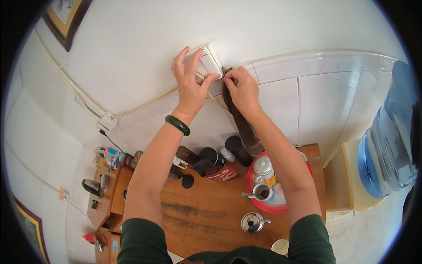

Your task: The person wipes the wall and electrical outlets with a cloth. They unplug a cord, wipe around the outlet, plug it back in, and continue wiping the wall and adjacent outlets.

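Note:
My left hand [193, 77], a dark green bangle on its wrist, spans a white wall switch [210, 62]. Its thumb and forefinger rest at opposite ends of the switch, and the palm hides part of the box. Just below the switch's right corner, my right hand [243, 86] pinches the upper end of a long dark brown cloth [238, 123]. The cloth hangs down along the tiled wall towards the table. A pale cable [217, 101] passes behind my left hand and the cloth.
Below is a wooden table [201, 211] with dark bottles [238, 150], a red-rimmed tray [268, 208] of cups and a metal lidded pot [252, 222]. A water dispenser with a blue bottle [382, 148] stands right. Left are a socket box [108, 121] and a cabinet [107, 204].

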`<move>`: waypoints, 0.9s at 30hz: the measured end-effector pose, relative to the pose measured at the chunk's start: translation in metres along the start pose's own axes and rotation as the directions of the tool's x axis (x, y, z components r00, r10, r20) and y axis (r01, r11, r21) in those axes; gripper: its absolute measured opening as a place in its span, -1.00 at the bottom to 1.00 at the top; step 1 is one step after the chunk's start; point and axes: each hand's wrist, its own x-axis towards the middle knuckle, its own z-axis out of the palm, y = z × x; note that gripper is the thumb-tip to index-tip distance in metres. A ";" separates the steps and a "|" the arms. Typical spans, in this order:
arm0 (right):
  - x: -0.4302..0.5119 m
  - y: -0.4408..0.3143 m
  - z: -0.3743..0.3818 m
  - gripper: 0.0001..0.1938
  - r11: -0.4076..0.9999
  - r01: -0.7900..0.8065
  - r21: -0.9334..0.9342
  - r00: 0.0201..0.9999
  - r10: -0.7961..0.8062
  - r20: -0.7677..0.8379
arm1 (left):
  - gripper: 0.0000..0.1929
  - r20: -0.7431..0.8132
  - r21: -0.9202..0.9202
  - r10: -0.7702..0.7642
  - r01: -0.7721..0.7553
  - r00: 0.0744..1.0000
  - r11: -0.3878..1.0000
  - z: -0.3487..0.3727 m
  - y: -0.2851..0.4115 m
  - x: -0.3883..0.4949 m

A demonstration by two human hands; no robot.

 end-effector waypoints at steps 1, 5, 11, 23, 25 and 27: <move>-0.001 -0.002 -0.002 -0.92 0.999 -0.016 -0.041 0.999 0.018 0.039 | -0.26 -0.004 0.009 0.004 -0.004 1.000 1.000 0.000 0.000 0.001; 0.017 -0.010 -0.007 -0.94 0.995 0.054 0.088 0.984 -0.038 -0.177 | -0.25 0.008 0.037 0.013 -0.013 1.000 0.999 -0.001 0.001 0.001; 0.053 -0.017 0.011 -0.81 0.964 0.257 0.075 0.963 -0.249 -0.099 | -0.26 0.010 0.007 0.003 -0.003 1.000 1.000 -0.001 0.001 0.001; 0.042 -0.016 0.006 -0.80 0.962 0.263 0.072 0.964 -0.259 -0.055 | -0.25 0.015 0.011 0.011 -0.011 1.000 1.000 0.000 -0.001 0.000; 0.041 -0.016 0.006 -0.80 0.982 0.180 0.063 0.984 -0.179 -0.013 | -0.24 0.009 0.006 0.007 -0.007 1.000 1.000 0.000 -0.001 0.000; 0.039 -0.015 0.003 -0.80 0.989 0.142 0.034 0.990 -0.143 0.023 | -0.24 0.002 0.000 0.015 -0.015 1.000 1.000 0.001 -0.001 0.000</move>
